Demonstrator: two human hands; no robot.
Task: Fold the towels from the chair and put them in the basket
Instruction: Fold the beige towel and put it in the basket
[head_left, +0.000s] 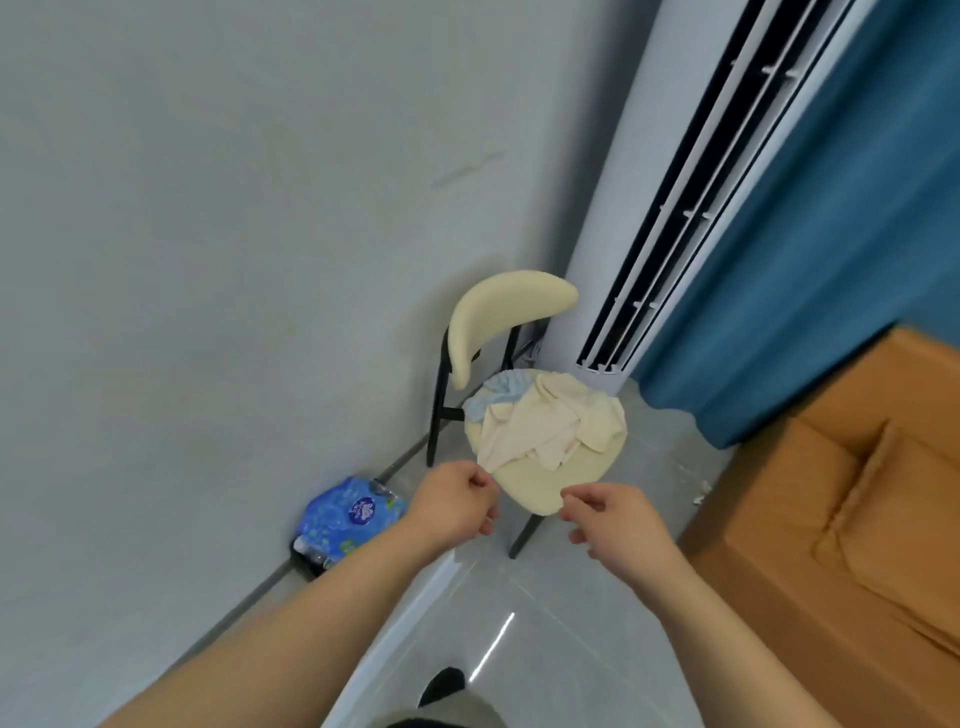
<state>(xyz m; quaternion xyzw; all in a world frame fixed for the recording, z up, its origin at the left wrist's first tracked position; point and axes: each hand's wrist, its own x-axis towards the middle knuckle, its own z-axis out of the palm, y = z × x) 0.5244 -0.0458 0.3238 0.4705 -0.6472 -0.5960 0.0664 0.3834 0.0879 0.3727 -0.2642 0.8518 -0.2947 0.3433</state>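
— So, where are the towels being shown?
— They are being carried by the chair (511, 306). A cream towel (545, 421) is being spread, crumpled, across the seat, and a pale blue towel (496, 392) is being partly covered by it at the back of the seat, near the backrest.
— And is anything being held?
— A front corner of the cream towel is being pinched by the left hand (457, 504), whose grip is being drawn narrow on the cloth just off the seat's front edge.
— And the other one?
— Nothing is being held by the right hand (618, 525). Its grip is being shown loose, fingers half curled with a gap to the thumb, just beside the seat's front rim and near the left hand.
— What else is being seen?
— The chair is being backed by a grey wall (234, 234). A blue printed packet (348, 514) is being propped on the floor (519, 597) against that wall. A white tower air conditioner (623, 208) is being flanked by a blue curtain (831, 234), with an orange sofa (857, 493) on the right.
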